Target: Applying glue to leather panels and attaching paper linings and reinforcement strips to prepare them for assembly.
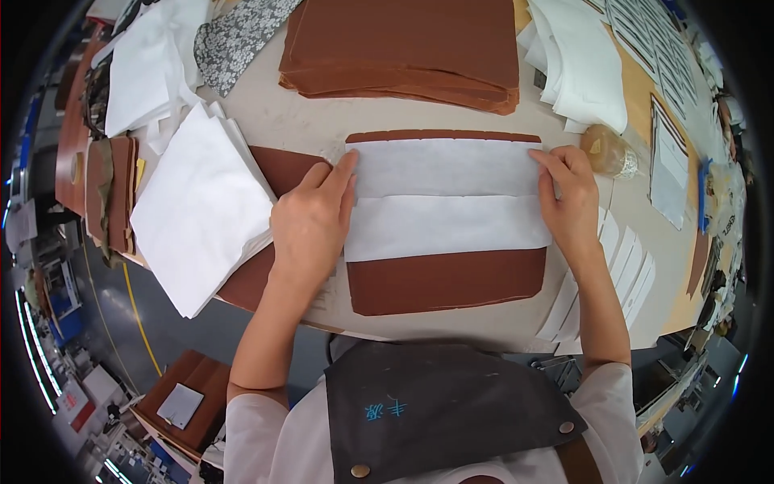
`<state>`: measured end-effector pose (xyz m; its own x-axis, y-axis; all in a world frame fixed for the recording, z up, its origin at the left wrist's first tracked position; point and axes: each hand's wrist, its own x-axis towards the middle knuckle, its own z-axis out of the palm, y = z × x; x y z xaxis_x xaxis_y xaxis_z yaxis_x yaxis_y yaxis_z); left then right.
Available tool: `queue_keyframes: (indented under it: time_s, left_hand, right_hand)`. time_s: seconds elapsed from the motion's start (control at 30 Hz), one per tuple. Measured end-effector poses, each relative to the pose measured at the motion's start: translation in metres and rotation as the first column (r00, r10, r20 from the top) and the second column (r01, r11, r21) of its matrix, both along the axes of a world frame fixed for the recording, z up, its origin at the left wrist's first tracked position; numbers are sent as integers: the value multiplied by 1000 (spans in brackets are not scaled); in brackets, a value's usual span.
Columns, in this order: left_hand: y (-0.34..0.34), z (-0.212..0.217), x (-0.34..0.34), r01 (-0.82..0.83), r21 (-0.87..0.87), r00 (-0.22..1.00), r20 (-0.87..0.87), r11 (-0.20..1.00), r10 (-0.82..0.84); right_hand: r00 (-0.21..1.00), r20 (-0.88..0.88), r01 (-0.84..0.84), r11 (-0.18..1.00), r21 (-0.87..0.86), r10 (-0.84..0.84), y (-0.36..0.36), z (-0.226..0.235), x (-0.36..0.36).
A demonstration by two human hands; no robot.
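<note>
In front of me lies a brown leather-like panel (447, 282) with rounded corners. Across its upper part is a white fabric-like sheet (447, 168), and a second white strip (451, 226) lies just below it. My left hand (309, 222) has its fingers closed at the sheet's upper left corner. At the upper right corner my right hand (571, 194) grips the edge, index finger on the sheet and thumb lower down. A thin brown margin shows above the sheet. The undersides of both hands' fingers are hidden.
A thick stack of brown panels (403, 48) stands beyond the work. White sheets (201, 210) are piled to the left over a brown piece (286, 165). At right are a wrapped amber roll (606, 152), more white sheets (584, 64) and white strips (625, 262). The table's front edge is near my body.
</note>
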<state>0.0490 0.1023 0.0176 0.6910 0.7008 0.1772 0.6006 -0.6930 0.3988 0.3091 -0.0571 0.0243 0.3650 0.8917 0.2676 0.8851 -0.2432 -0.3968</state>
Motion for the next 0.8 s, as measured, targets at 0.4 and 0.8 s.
queue_keyframes:
  time_s: [0.4,0.8]
  left_hand:
    - [4,10,4,301,-105,934,232,948,-271]
    - [1,43,15,634,-352,724,-43,689,-688]
  right_hand:
    - [986,-52,-160,987,9,160,9,11,-15]
    - [823,-339,-557,766,-322,456,-3,59,-39]
